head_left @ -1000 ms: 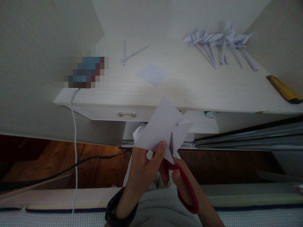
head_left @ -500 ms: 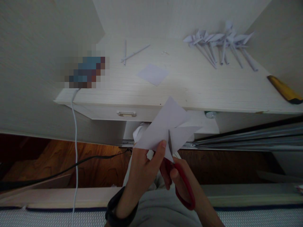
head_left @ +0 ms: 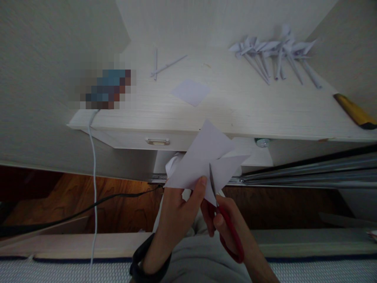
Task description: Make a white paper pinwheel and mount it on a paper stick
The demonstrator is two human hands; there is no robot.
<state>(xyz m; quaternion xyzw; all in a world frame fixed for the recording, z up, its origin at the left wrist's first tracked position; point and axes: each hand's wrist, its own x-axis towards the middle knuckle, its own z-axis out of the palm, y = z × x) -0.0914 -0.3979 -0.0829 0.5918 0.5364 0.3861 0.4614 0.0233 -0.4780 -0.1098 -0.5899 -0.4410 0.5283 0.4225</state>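
My left hand (head_left: 176, 212) pinches the lower edge of a white paper sheet (head_left: 203, 157), thumb on top, holding it up in front of the desk edge. The sheet has a slit cut in from its lower right. My right hand (head_left: 232, 232) grips red-handled scissors (head_left: 228, 232), fingers through the loops. The scissor blades (head_left: 211, 182) point up into the slit in the paper, just right of my left thumb. A dark band sits on my left wrist.
A pale wooden desk (head_left: 235, 106) holds a small square of white paper (head_left: 191, 92), two thin paper rolls (head_left: 165, 67) and a cluster of several folded paper pinwheels on sticks (head_left: 273, 55). A yellow-handled tool (head_left: 353, 112) lies at right. A white cable (head_left: 94, 177) hangs down left.
The scissor blades have pushed a little further up into the paper. The sheet shifted slightly to the right and upward. Both hands stay in nearly the same place.
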